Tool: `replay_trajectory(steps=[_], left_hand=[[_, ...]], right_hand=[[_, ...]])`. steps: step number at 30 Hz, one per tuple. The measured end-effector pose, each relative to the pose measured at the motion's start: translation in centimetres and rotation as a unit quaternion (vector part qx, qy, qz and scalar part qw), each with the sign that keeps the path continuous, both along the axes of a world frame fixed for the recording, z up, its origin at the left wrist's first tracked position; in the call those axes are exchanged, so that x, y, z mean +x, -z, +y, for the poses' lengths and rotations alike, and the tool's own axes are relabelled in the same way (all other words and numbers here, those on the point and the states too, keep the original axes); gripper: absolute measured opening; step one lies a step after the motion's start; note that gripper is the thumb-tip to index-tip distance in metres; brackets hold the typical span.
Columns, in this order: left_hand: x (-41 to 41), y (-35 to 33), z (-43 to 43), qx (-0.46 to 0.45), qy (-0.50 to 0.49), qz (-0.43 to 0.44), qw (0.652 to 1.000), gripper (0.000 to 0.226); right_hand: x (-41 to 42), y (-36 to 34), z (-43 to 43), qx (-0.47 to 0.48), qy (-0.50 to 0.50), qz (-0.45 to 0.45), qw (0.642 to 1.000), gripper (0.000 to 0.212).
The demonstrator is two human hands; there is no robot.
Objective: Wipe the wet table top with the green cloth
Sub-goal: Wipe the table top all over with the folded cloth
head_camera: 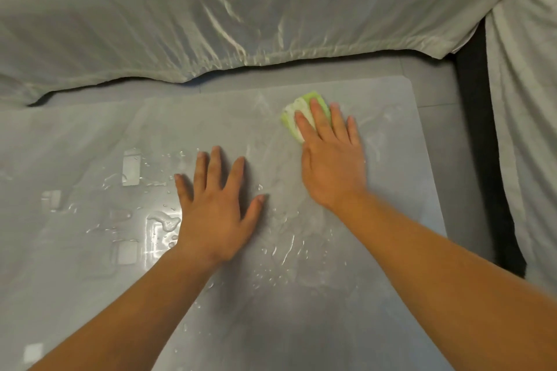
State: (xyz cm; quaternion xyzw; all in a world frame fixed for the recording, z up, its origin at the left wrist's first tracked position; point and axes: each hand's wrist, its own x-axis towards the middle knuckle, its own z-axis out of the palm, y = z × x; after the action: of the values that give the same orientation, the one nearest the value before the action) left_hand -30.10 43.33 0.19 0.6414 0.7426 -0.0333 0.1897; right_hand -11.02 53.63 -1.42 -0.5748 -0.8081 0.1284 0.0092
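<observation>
The wiping step is under way: the right grip point(331, 159) is pressing the green cloth point(298, 104) flat against the bench point(407, 166), with its fingers lying straight and slightly spread over the folded pad rather than curling round it. The cloth is sitting near the far right corner of the bench, partly hidden under those fingers, and the surface around it is showing dull smears rather than beads, so that patch is looking mostly worked over. The left grip point(217, 208) is resting palm-down on the bench with its fingers spread wide, holding nothing and seemingly bracing the body. Most of the job is looking undone, since puddles point(164, 221) and scattered droplets point(280, 253) are lying to the left of the left grip and between the two forearms. The next move is probably calling for dragging the cloth back and leftward through that water, pressing evenly so the pad is not slipping out from under flat fingers, and lifting the left grip clear of the wet patch beneath it. A pale sheet point(241, 9) is hanging beyond the far edge.
</observation>
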Motion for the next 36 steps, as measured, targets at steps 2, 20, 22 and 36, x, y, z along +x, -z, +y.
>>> replay_trajectory(steps=[2, 20, 22, 36], left_hand=[[0.0, -0.2, -0.3, 0.002, -0.011, -0.005, 1.000, 0.076], [-0.7, -0.9, -7.1, -0.021, 0.036, -0.014, 0.999, 0.076], [-0.6, -0.8, -8.3, -0.027, 0.046, -0.009, 0.999, 0.076], [-0.7, -0.4, -12.7, -0.022, 0.094, -0.019, 0.995, 0.079]], right_hand=[[0.2, 0.3, -3.6, 0.017, -0.074, -0.009, 0.997, 0.065], [3.2, -0.4, -9.6, 0.003, -0.312, -0.052, 0.949, 0.056], [3.2, -0.6, -7.2, 0.008, -0.285, -0.056, 0.957, 0.055], [2.2, -0.8, -13.2, -0.024, -0.078, -0.033, 0.996, 0.056]])
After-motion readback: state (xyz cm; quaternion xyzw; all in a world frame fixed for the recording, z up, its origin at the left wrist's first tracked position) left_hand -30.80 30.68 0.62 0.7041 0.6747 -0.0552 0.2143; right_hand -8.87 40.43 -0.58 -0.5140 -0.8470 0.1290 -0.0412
